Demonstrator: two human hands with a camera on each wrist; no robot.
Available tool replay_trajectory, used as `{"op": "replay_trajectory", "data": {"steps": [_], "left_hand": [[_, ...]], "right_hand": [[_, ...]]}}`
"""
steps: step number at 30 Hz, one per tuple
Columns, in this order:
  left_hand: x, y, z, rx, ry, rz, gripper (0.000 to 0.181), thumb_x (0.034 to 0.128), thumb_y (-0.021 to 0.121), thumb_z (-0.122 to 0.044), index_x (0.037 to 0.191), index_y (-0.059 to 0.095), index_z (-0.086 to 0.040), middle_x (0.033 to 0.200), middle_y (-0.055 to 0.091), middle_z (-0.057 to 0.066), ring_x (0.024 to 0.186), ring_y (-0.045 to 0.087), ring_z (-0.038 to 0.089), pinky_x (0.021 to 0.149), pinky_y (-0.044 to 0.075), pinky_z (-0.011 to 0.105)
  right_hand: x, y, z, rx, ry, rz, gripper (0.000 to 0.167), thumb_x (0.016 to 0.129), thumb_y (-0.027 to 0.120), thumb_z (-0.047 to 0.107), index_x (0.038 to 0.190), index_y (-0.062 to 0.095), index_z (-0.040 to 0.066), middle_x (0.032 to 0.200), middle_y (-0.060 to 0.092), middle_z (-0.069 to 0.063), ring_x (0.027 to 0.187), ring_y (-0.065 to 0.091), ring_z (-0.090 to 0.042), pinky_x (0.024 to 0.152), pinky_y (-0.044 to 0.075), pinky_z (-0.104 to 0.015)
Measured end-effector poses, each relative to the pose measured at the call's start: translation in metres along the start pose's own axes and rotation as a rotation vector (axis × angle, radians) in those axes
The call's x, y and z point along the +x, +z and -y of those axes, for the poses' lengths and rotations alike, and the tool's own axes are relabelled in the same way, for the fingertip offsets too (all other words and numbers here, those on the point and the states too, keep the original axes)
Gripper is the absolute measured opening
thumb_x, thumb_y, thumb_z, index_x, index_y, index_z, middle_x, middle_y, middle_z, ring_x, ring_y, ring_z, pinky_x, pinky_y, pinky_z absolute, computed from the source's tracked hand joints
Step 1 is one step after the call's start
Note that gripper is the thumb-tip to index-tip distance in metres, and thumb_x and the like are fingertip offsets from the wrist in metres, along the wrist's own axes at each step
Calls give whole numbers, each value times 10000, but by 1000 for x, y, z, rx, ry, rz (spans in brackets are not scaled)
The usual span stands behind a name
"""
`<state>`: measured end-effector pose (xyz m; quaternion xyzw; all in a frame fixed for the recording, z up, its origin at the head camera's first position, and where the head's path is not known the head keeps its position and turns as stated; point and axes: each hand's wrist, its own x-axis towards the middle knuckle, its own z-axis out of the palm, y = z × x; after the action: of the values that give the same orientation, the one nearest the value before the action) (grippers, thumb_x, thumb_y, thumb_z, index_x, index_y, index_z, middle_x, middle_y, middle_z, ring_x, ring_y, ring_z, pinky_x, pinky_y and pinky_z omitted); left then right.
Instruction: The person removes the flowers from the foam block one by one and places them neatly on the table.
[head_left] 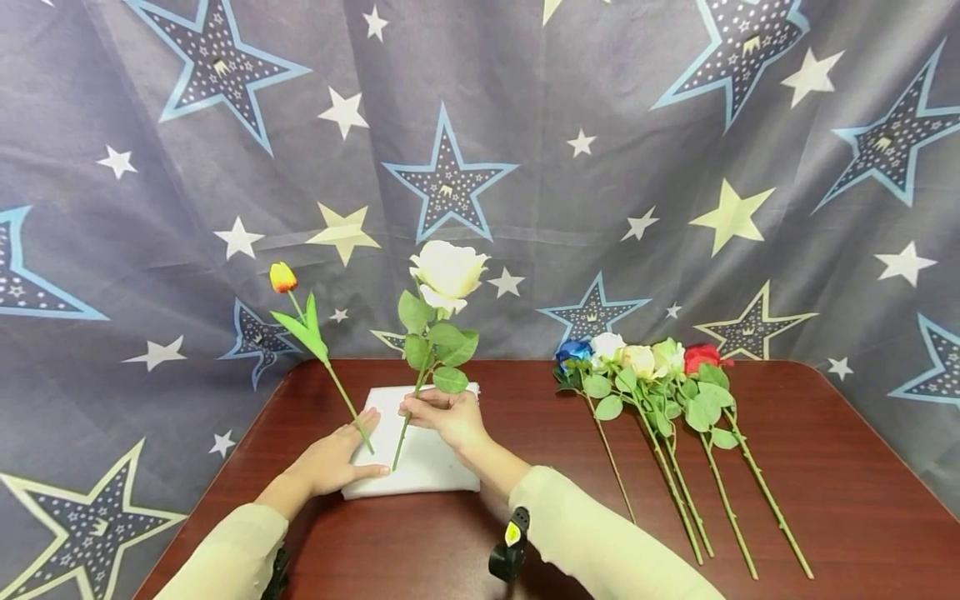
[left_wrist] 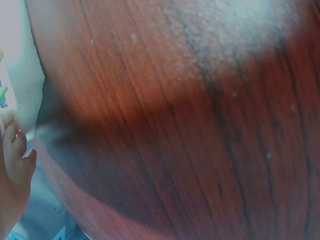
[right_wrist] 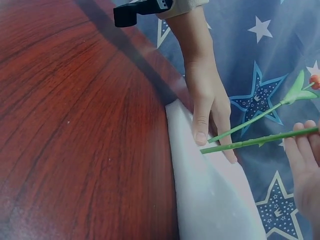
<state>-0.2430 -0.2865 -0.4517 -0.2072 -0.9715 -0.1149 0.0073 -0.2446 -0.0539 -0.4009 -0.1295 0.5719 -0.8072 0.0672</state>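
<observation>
A white foam block (head_left: 438,462) lies on the table. My left hand (head_left: 330,461) rests on its left side with thumb and fingers spread, as the right wrist view also shows. A yellow-orange tulip (head_left: 283,277) stands tilted left, its stem's lower end at the foam between the thumb and fingers. My right hand (head_left: 453,421) pinches the stem of a large white rose (head_left: 448,273) above the block. The rose's green stem (right_wrist: 265,139) meets the foam's surface near my left thumb; whether it has entered cannot be told. The left wrist view catches only part of a hand (left_wrist: 17,170).
To the right lie several loose flowers: a blue rose (head_left: 575,352), a white rose (head_left: 606,346), pale roses (head_left: 640,361) and a red rose (head_left: 702,358), stems toward me. A star-patterned curtain (head_left: 480,100) hangs behind the brown wooden table (head_left: 540,467).
</observation>
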Motion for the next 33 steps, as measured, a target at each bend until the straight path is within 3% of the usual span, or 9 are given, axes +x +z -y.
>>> {"op": "replay_trajectory", "data": {"steps": [10,17,24,33], "left_hand": [[3,-3,0,-8,-3,17,982,798,620,-646,1486,327,-8,1560,313,185,1395,380,407,1103,360,556],[-1,0,-1,-22,-19,27,1004,780,629,-661,1489,326,-18,1558,322,182,1378,395,428,1089,373,563],[-6,3,-1,-8,-32,41,1010,764,628,-682,1489,340,-41,1558,333,164,1372,408,423,1086,380,562],[0,-5,-2,22,-17,17,998,770,623,-679,1479,355,-31,1547,351,170,1371,415,412,1093,372,562]], "right_hand": [[1,-1,5,-30,-21,-3,251,853,680,-5,1048,668,-162,965,708,-296,825,745,-157,830,589,-367],[-2,-2,2,-78,-12,15,252,861,678,17,1052,678,-147,1013,679,-336,902,741,-264,824,592,-355],[-8,-3,-1,-71,-9,37,257,862,672,9,1061,672,-153,1039,665,-351,922,736,-268,833,589,-362],[-2,-1,6,-103,-48,18,252,862,683,41,1045,688,-133,1005,675,-343,914,731,-315,824,591,-350]]}}
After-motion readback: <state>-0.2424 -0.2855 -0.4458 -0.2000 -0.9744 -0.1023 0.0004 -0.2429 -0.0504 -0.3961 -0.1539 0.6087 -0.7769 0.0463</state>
